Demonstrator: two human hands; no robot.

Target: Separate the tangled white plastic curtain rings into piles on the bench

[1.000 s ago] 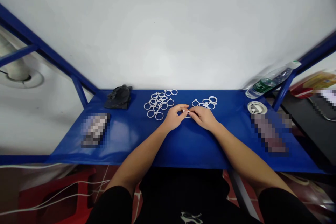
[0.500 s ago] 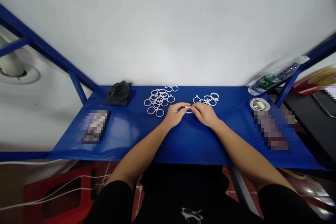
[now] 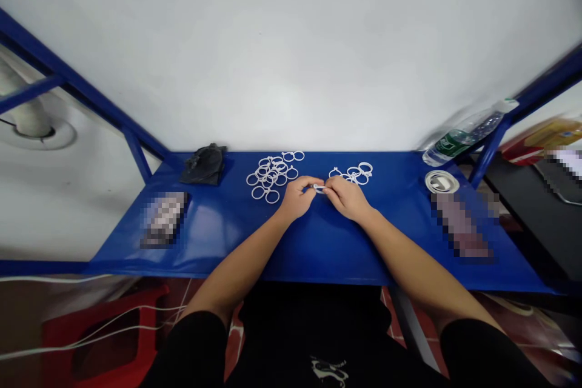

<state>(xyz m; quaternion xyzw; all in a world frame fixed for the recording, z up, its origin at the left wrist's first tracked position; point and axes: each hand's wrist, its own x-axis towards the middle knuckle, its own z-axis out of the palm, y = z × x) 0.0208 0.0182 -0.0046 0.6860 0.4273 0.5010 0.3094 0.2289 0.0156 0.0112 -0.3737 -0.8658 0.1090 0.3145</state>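
Over the middle of the blue tabletop (image 3: 327,248), my left hand (image 3: 297,199) and my right hand (image 3: 348,197) meet fingertip to fingertip. Both pinch a small white plastic ring (image 3: 320,189), partly covered by the fingers. Beyond my left hand lies a pile of white rings (image 3: 271,173), many joined in pairs. A smaller group of white rings (image 3: 362,173) rests just past my right hand, partly hidden by it.
A crumpled black plastic bag (image 3: 204,163) and a blurred-out flat object (image 3: 164,218) lie at left. On the right are a leaning water bottle (image 3: 459,139), a coiled white cable (image 3: 441,182) and another blurred item (image 3: 461,224). A white wall (image 3: 291,60) rises behind.
The held ring has tilted and now sits closer between the fingertips of both hands. The whole view has shifted slightly; the ring piles lie as before.
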